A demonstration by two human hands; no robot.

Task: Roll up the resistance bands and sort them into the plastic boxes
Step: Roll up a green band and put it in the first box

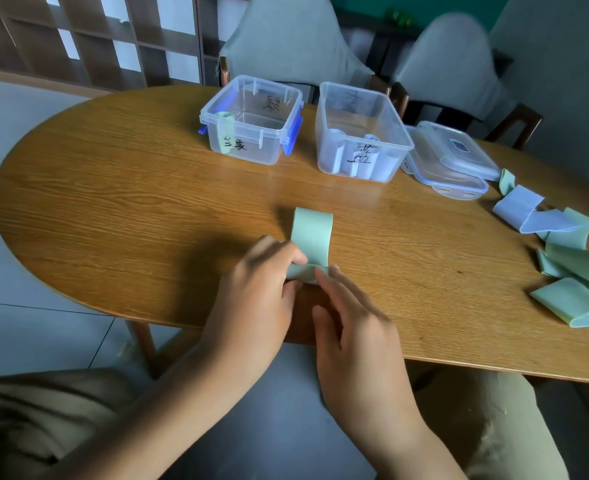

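Fingers of the left hand (251,289) curl over the near, rolled end of a green band (312,237), thumb under and fingertips pinching the roll. Right hand (351,334): fingers nearly straight and close together, their tips pressing on the same roll from the right side. Unrolled length of the band lies flat on the wooden table (113,202), running away from the hands toward the boxes.

Left box (251,119): clear plastic, blue latches, open; one rolled green band (224,133) stands against its left wall. Black handwritten marks on the front and back walls, not legible.

Right box (362,133): clear plastic, open, just beside the left one; several rolled blue bands (358,161) stand inside. Black handwritten characters on the front wall, not legible.

Lids (452,161): two, clear, stacked just right of the right box; upper one bears a small blue sticker, text too small to read.

Loose bands (570,258): blue and green, unrolled, heaped at the table's right edge, well apart from the hands.
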